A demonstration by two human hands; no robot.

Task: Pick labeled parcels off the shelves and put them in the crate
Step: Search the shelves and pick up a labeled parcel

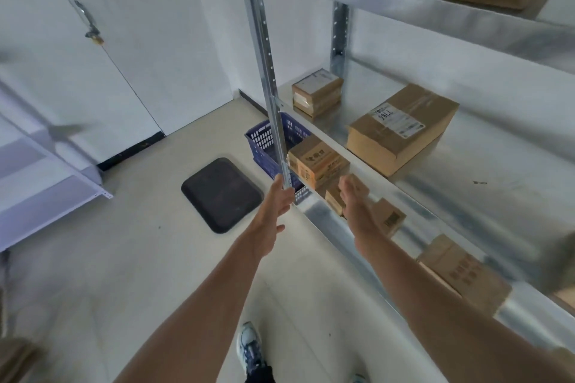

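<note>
Left hand (277, 205), right hand (354, 208) apart, fingers straight, empty. Parcel (320, 162) at 12 o'clock: stiff, probably light; clasp sides.

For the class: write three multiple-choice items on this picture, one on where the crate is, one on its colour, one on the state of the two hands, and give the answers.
1. Where is the crate?
A on the top shelf
B on the floor by the rack
C carried in the arms

2. What colour is it?
A red
B green
C blue

3. How are the left hand and right hand?
A both fists
B both open, empty
C one open, one a fist

Answers:
1 B, it stands on the floor behind the rack's post.
2 C, its slotted walls are blue.
3 B, the fingers are straight and nothing is held.
</note>
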